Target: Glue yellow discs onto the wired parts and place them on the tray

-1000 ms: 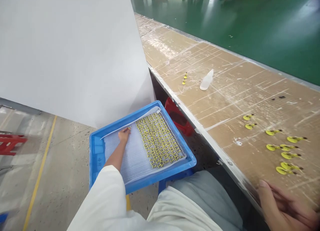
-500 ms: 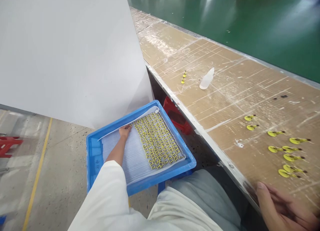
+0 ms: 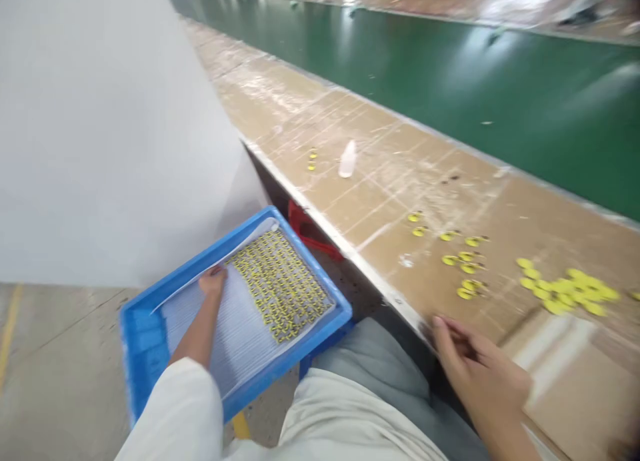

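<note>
My left hand [image 3: 213, 280] reaches into a blue plastic tray [image 3: 175, 278], its fingers closed at the near corner of the rows of small yellow-and-dark pieces [image 3: 283, 284]. Whatever sits between those fingertips is too small to make out. The rows stand on a white ribbed sheet [image 3: 210, 334], whose left part is bare. Over the front edge of the brown-covered table [image 3: 370, 208] is my right hand [image 3: 483, 374], fingers loosely curled with a gap to the thumb and no piece visible in it. Several loose yellow pieces with dark tips [image 3: 469, 268] lie beyond it.
Yellow discs [image 3: 570, 291] are heaped at the right, near a cardboard piece [image 3: 575, 374]. A white bottle [image 3: 347, 160] stands farther along, two small yellow pieces [image 3: 312, 159] beside it. Behind runs a green surface [image 3: 400, 68]. A large white panel [image 3: 100, 134] blocks the left; a red stool [image 3: 313, 231] is under the table.
The view has swung to the right, bringing the heap of yellow discs and the cardboard into sight. My left hand stays at the rows' corner; my right hand stays by the table edge.
</note>
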Demonstrator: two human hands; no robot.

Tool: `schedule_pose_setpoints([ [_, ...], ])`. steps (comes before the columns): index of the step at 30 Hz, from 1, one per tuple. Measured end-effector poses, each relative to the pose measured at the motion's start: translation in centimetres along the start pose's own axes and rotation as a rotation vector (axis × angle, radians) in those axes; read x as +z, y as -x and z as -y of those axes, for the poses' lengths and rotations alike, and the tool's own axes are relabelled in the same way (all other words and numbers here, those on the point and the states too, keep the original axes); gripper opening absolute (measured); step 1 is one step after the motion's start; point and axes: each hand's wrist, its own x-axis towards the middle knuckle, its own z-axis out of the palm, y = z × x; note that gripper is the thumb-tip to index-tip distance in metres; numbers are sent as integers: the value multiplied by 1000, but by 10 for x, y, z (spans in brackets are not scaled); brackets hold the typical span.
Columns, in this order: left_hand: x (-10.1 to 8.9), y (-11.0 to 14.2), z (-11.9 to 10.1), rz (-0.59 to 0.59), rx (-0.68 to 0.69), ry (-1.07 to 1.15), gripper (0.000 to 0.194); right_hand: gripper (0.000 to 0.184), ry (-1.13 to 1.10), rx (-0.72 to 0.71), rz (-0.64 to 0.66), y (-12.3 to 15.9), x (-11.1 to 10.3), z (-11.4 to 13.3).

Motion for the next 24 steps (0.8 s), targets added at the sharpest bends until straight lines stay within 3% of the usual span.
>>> schedule_pose_setpoints([
  [4,-4,35,-14,-52,77,64,32,42,-130,-2,-27,2,-4,6],
  [8,1,93,-40,5,262,186,41,38,-257,106,-56,-1,-10,4],
  [10,4,131,-61,77,407,251,37,39,-295,175,-71,-9,-15,3],
  [13,7,192,-103,223,789,379,26,46,-283,259,-96,-25,-21,0],
  [16,10,250,-146,394,1023,491,21,54,-306,289,-74,-43,-22,-4],
  [20,20,310,-192,587,1213,496,30,58,-347,287,-66,-58,-18,-5],
  [24,37,347,-224,686,1284,413,35,53,-383,304,-41,-64,-11,-6],
])
